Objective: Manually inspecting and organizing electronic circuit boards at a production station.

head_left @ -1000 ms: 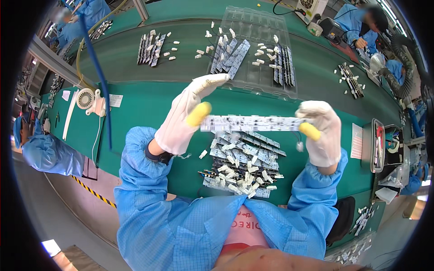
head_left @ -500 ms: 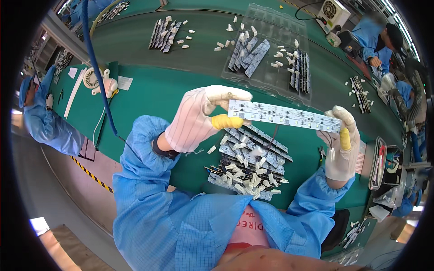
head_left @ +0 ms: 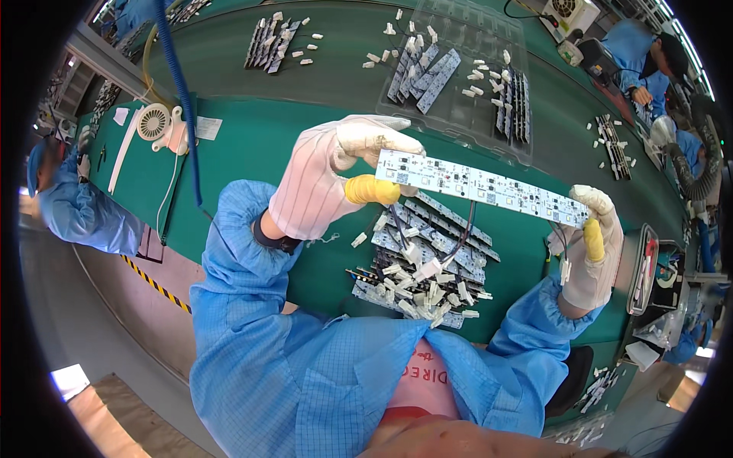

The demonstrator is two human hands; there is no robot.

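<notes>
A long white circuit board strip (head_left: 482,187) is stretched between my two gloved hands, its face with small components toward me and its right end lower. My left hand (head_left: 324,174), in a pale striped glove with a yellow-covered thumb, pinches the left end. The right end is gripped by my right hand (head_left: 597,248), also with yellow on a finger. Dark wires with white connectors (head_left: 429,269) hang below the strip. Underneath, on the green work surface, lies a heap of similar circuit boards (head_left: 458,248) with several white connectors, partly hidden by the held strip.
Beyond the green mat (head_left: 252,126), a clear plastic tray (head_left: 466,126) holds more boards. Another board bundle (head_left: 272,44) sits far left. A small white fan (head_left: 162,126) and a hanging blue hose (head_left: 183,99) are on the left. Co-workers in blue work at both sides.
The strip's left end has risen and shifted left with my left hand, so it slants more. My right hand has moved slightly right and down. The dangling wires and connectors show more clearly.
</notes>
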